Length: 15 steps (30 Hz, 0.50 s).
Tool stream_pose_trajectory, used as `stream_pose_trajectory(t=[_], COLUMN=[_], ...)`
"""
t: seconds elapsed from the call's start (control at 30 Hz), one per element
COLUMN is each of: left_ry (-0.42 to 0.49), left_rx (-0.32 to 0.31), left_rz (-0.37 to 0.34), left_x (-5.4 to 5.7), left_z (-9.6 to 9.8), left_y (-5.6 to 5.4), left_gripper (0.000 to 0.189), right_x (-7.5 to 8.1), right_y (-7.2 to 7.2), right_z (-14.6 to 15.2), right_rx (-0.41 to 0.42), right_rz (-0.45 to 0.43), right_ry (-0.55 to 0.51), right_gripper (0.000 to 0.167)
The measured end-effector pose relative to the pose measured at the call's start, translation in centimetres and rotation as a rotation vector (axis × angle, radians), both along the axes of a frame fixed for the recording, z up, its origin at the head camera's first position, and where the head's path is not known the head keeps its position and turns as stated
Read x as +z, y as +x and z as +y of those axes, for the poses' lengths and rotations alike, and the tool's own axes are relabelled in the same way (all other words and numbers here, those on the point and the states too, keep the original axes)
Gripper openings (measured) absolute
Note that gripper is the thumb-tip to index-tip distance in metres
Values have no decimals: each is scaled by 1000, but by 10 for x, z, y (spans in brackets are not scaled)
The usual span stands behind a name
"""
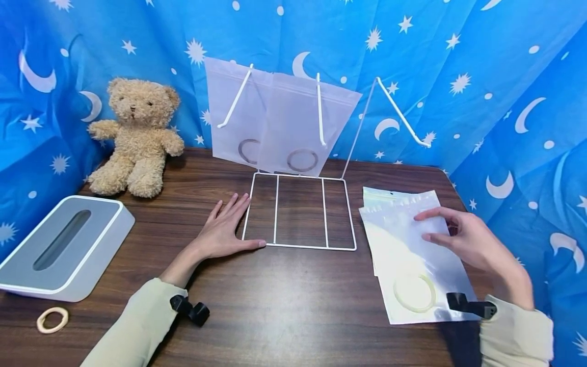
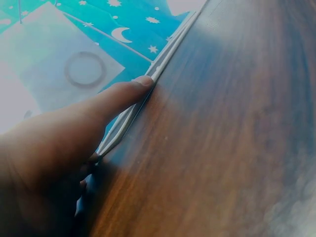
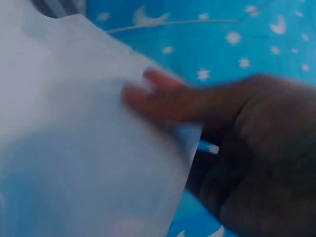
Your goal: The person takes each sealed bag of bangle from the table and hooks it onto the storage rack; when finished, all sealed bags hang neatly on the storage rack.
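My left hand (image 1: 224, 227) lies flat with spread fingers at the left side of a white wire rack (image 1: 312, 248). The thumb (image 2: 129, 93) touches the rack's front base bar. Two translucent zip bags (image 1: 316, 117) hang at the back of the rack, each with a ring showing through near the bottom. At the right, my right hand (image 1: 468, 237) is over the upper part of a white zip bag (image 1: 390, 239), thumb and forefinger tips apart above its surface. A pale ring (image 1: 415, 293) shows through this bag. Another bag (image 1: 378, 194) lies partly hidden underneath.
A teddy bear (image 1: 137, 135) sits at the back left, with a white and grey tissue box (image 1: 98, 239) in front of it. Near the box lies a wooden ring (image 1: 52, 320). White prongs (image 1: 403, 117) stick out from the rack's top. A blue star-and-moon curtain (image 1: 412, 30) surrounds the table.
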State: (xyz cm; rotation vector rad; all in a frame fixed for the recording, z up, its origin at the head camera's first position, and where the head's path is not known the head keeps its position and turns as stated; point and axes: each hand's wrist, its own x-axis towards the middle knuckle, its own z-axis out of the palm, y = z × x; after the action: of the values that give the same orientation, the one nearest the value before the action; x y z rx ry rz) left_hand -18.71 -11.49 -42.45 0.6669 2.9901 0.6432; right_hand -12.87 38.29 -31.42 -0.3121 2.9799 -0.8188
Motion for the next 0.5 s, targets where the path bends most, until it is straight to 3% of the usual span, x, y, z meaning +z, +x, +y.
stream_pose_trajectory(t=[0.27,0.5], left_ry=[3,5], left_rx=[-1,-2], left_rz=[4,-3], left_x=[-2,-1], left_z=[-1,0], left_y=[0,0], left_gripper=[119,118], right_x=[34,54], right_y=[28,41], right_z=[-18,-37], right_rx=[5,118], right_rz=[195,262], right_ry=[-294,-823], right_gripper=[44,56])
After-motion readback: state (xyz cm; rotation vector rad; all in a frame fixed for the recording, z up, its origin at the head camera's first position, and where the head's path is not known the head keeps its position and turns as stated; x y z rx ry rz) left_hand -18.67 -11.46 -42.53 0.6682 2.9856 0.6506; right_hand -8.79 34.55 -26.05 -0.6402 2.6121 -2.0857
